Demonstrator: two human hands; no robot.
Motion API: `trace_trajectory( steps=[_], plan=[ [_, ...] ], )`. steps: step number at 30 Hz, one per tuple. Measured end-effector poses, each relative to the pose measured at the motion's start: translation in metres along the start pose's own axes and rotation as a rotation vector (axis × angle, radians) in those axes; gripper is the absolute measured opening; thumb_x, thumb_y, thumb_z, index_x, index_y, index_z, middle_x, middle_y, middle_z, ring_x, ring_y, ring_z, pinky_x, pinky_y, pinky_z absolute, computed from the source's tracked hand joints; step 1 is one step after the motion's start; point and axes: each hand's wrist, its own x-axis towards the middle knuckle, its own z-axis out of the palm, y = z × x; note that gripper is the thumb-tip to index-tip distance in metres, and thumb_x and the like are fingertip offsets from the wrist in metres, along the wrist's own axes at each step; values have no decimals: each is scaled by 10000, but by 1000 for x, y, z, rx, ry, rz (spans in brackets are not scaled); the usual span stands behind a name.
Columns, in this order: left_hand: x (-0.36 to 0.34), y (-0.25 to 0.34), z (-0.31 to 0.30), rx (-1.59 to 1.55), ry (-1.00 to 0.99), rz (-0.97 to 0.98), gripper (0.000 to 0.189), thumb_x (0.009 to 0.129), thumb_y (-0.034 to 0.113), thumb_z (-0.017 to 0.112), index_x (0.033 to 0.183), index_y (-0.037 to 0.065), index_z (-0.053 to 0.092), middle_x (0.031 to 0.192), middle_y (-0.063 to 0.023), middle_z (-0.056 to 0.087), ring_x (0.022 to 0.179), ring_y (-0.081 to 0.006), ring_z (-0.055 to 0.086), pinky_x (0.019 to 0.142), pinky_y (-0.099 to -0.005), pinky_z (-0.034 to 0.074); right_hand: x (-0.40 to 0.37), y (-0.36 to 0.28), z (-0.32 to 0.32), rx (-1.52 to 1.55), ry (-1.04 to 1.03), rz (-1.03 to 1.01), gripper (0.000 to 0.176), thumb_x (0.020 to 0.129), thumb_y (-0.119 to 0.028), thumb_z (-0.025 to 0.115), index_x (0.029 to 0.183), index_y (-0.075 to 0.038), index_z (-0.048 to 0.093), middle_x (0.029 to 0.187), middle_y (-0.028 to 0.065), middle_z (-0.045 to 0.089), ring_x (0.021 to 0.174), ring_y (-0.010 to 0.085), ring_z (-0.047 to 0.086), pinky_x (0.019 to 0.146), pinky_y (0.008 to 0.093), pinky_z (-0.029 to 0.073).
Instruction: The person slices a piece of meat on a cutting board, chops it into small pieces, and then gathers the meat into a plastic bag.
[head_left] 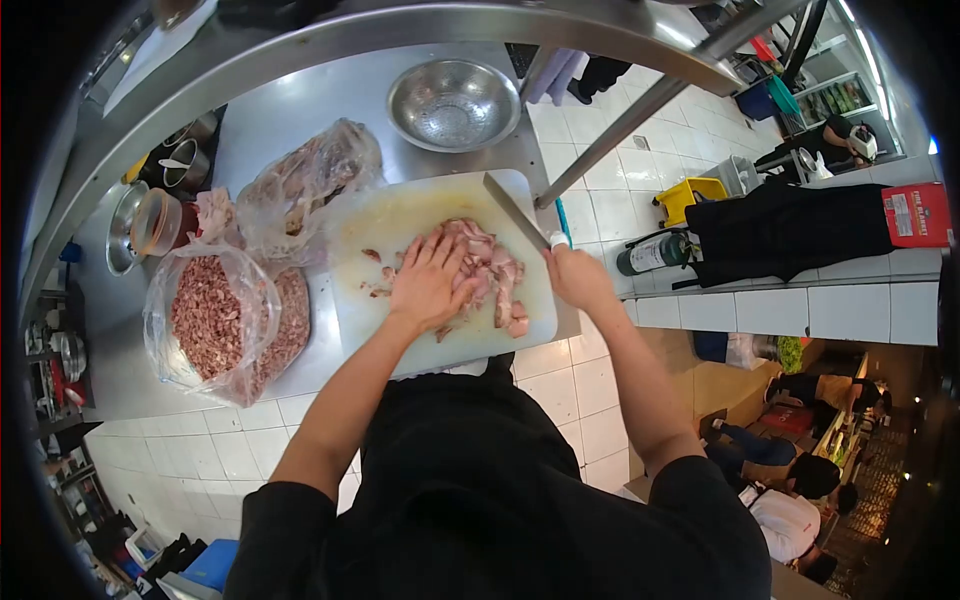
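Observation:
My left hand (432,283) lies spread over a pile of raw meat (482,262) on a white cutting board (375,225). Its fingers are stretched out on the meat, pressing the left side of the pile. At the board's right side, my right hand (580,275) is wrapped round the handle of a kitchen knife (517,212). The blade points up and left across the board's upper right corner, apart from the meat. Small dark scraps of meat (372,256) lie left of my left hand.
Left of the board stands a clear bag of chopped meat (210,305). Another plastic bag with meat (312,185) lies behind it. A metal bowl (454,105) sits at the back of the steel table (275,110). A metal shelf edge (400,22) crosses overhead. Other people are at lower right.

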Motion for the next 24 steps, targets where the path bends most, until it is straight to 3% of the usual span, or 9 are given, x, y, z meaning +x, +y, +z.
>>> trace_trajectory(
  steps=[7,9,11,12,13,15,16,19,24],
  plan=[
    [-4,6,-12,70,-83,69,812,1070,552,557,1743,151,341,1784,-158,350,1657,-355,297,1361,-512,205,-28,45,31,330,25,-60,357,1125,-326,567,1044,17,623,867,329,734,810,547,718,773,635,576],
    [-5,19,-17,319,6,28,740,1072,568,565,1689,179,444,1745,-129,411,1593,-357,384,1330,-539,250,-50,70,34,694,-95,-34,366,1121,-329,601,1064,32,632,765,260,721,659,448,722,626,549,586],
    [-5,50,-28,252,-48,10,695,1059,534,616,1645,179,502,1688,-131,462,1515,-373,446,1278,-537,326,-82,88,9,1079,-392,145,397,1130,-368,611,1091,24,657,669,117,648,510,257,658,462,413,518],
    [-6,66,-31,167,-92,-2,650,1045,499,666,1601,180,559,1632,-134,513,1437,-390,508,1226,-535,403,-99,108,19,1148,-476,175,412,1137,-386,602,1116,20,665,655,72,612,488,188,620,424,367,478],
    [-10,78,-21,177,-103,-13,650,1045,499,666,1601,180,559,1632,-134,513,1437,-390,508,1226,-535,403,-114,126,29,1209,-566,204,428,1144,-404,594,1140,16,674,642,27,575,467,119,582,386,320,437],
    [-21,98,7,-190,-102,161,561,1007,374,761,1484,102,645,1524,-160,563,1280,-406,571,1088,-518,511,-137,140,31,1216,-684,250,427,1147,-407,588,1125,12,665,633,33,574,458,129,576,395,326,445],
    [-23,115,9,-182,-112,153,561,1007,374,761,1484,102,645,1524,-160,563,1280,-406,571,1088,-518,511,-144,143,32,1214,-785,307,427,1151,-410,581,1109,8,656,623,40,573,449,139,571,403,332,453],
    [-30,154,17,-328,40,-95,534,958,212,828,1432,30,664,1516,-204,552,1253,-416,604,1078,-506,521,-148,121,55,1218,-772,177,435,1153,-414,574,1083,11,636,614,40,568,440,146,563,409,319,450],
    [-29,178,8,-323,191,-165,472,982,138,782,1414,-17,668,1477,-218,573,1178,-421,608,1012,-485,549,-138,101,37,1173,-798,141,402,1158,-403,564,1102,-11,631,606,32,551,435,144,551,415,315,450]
  ],
)
